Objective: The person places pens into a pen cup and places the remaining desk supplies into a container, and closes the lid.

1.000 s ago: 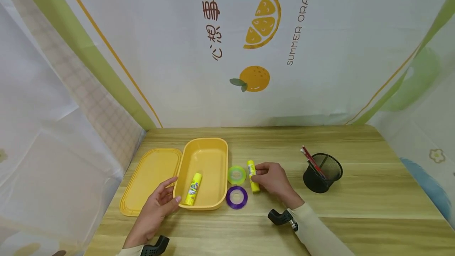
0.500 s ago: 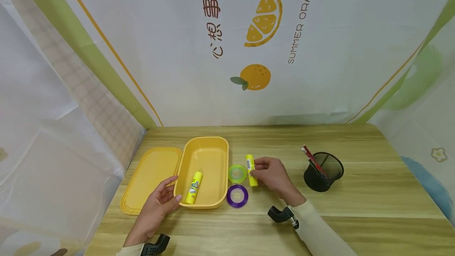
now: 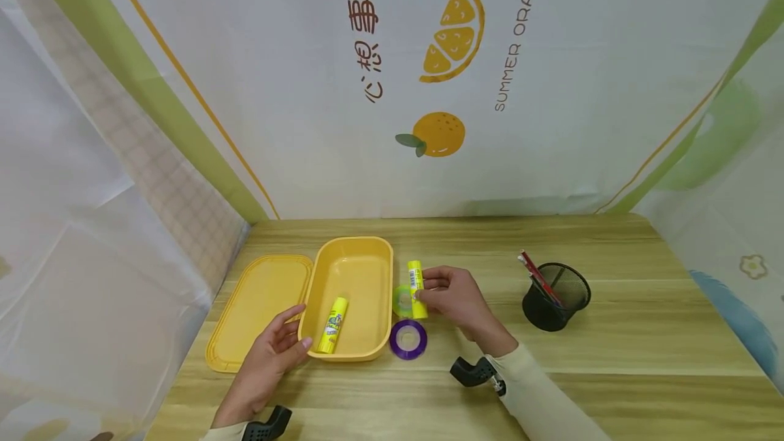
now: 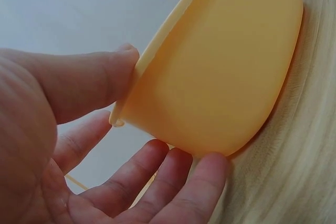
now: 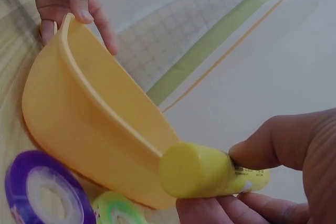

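Note:
My right hand (image 3: 456,298) pinches a yellow glue stick (image 3: 416,288) between thumb and fingers. In the head view the stick overlaps a green tape roll (image 3: 401,299); the right wrist view shows it raised beside a yellow plastic box (image 5: 79,114). At the box's near left corner, my left hand (image 3: 272,352) holds on, thumb (image 4: 100,74) at the rim and fingertips against the outer wall. Inside the box lies a second glue stick (image 3: 333,325). A purple tape roll (image 3: 421,346) lies by the box's right side, just in front of the green one.
A flat yellow lid (image 3: 257,312) lies left of the box. To the right stands a black mesh pen holder (image 3: 545,318) with several pencils leaning in it. Behind the wooden table (image 3: 612,373) hangs a white printed cloth (image 3: 551,155).
My right hand has lifted the glue stick and carried it left, from beside the green tape roll to over it, toward the box. The left hand keeps its hold on the box.

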Motion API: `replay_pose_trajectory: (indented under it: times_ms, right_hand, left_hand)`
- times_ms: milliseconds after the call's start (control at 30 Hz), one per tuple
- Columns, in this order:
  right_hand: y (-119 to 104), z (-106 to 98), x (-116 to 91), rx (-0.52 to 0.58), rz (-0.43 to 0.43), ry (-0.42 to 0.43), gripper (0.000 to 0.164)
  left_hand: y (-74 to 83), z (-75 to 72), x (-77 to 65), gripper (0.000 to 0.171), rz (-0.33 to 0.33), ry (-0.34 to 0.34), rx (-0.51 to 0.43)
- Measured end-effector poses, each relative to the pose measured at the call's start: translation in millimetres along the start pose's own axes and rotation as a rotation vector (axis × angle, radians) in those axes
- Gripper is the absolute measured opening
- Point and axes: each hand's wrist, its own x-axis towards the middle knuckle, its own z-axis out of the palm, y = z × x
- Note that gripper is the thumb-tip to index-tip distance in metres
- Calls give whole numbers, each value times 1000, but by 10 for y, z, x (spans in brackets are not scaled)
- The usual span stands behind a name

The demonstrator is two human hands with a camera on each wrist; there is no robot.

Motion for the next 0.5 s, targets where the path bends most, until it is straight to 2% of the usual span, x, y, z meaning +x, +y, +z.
replay_pose_trajectory:
  times_ms: [233, 500]
  right_hand:
    - [-82, 187, 12, 3, -43, -56, 44]
    - [-101, 393, 61, 13, -49, -117, 45]
  left_hand:
    - [7, -5, -16, 66, 5, -4, 4]
    - [12, 22, -14, 63, -6, 8, -4]
